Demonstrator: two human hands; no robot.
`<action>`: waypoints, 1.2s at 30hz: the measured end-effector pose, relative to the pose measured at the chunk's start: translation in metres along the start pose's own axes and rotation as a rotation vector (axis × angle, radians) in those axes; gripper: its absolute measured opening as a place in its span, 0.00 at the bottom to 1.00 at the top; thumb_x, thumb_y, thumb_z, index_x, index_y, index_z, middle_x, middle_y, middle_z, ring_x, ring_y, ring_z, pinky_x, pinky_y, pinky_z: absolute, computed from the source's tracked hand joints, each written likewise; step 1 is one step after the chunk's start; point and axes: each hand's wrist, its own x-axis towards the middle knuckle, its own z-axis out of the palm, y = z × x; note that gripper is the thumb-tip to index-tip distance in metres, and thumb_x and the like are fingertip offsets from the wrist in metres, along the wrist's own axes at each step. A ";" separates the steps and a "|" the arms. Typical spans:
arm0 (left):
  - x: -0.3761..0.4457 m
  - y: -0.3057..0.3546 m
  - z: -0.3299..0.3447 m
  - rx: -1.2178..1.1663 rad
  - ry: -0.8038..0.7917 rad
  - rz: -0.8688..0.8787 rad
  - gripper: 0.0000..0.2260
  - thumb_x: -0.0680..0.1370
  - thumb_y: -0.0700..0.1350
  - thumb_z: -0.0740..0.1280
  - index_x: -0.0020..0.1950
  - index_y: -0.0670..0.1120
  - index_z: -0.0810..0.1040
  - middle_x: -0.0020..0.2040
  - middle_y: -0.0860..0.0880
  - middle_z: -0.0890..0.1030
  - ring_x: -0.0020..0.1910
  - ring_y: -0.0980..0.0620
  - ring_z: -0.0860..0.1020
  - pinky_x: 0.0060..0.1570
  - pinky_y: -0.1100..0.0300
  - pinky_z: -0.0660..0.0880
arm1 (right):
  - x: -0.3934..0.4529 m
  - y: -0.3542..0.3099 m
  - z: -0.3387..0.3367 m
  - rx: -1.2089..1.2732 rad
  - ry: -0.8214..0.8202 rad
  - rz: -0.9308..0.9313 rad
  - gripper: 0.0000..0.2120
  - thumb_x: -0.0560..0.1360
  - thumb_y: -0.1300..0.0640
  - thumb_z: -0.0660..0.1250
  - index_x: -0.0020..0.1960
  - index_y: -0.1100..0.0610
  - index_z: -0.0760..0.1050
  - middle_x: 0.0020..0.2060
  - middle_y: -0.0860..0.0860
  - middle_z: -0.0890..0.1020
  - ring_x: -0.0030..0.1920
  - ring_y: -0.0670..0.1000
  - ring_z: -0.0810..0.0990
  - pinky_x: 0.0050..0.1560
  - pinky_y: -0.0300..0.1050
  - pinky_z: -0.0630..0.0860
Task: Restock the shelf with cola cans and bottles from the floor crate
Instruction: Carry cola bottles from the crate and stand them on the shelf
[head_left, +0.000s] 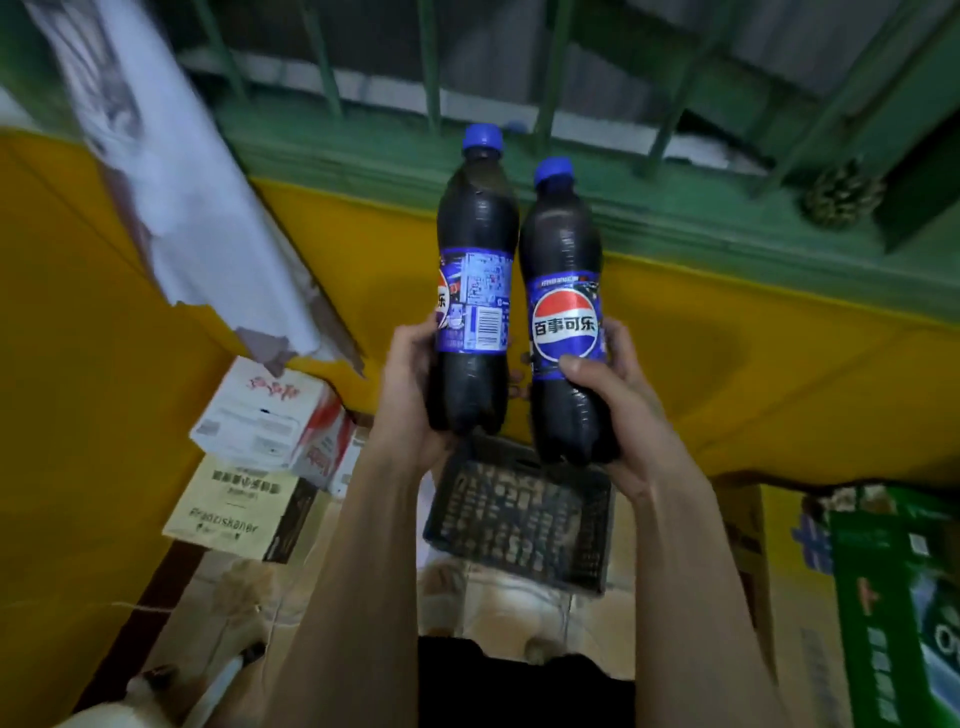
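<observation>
I hold two dark cola bottles with blue caps and blue labels upright, side by side, in front of a yellow wall. My left hand (410, 374) grips the lower half of the left bottle (475, 249), whose barcode faces me. My right hand (618, 400) grips the lower half of the right bottle (563, 260), its round red, white and blue logo facing me. The two bottles almost touch. Below them on the floor lies a dark slatted plastic crate (519, 525), which looks empty.
White and red cartons (265, 415) and a beige carton (234, 504) are stacked at the left. A green carton (893, 587) and brown boxes stand at the right. A green barred window sill (571, 182) runs above the yellow wall. A torn white sheet (182, 171) hangs at upper left.
</observation>
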 end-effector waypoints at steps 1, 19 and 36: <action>-0.006 0.006 0.003 -0.007 -0.004 0.049 0.28 0.76 0.51 0.60 0.72 0.36 0.69 0.54 0.34 0.77 0.42 0.37 0.81 0.46 0.46 0.79 | -0.001 -0.007 0.007 0.006 -0.039 -0.030 0.31 0.67 0.64 0.72 0.68 0.57 0.65 0.40 0.47 0.86 0.37 0.48 0.84 0.35 0.42 0.80; -0.196 -0.043 0.044 0.117 0.421 0.779 0.34 0.70 0.40 0.75 0.75 0.57 0.69 0.68 0.46 0.78 0.64 0.43 0.78 0.61 0.47 0.77 | -0.095 -0.011 0.039 0.048 -0.571 0.033 0.33 0.69 0.57 0.75 0.70 0.54 0.67 0.60 0.63 0.80 0.52 0.62 0.82 0.46 0.52 0.81; -0.445 -0.095 0.022 0.066 0.930 1.164 0.36 0.69 0.43 0.75 0.75 0.58 0.69 0.69 0.43 0.77 0.64 0.28 0.74 0.62 0.41 0.74 | -0.261 0.057 0.137 -0.184 -1.086 0.161 0.34 0.63 0.45 0.77 0.66 0.46 0.69 0.58 0.59 0.82 0.54 0.66 0.82 0.46 0.55 0.81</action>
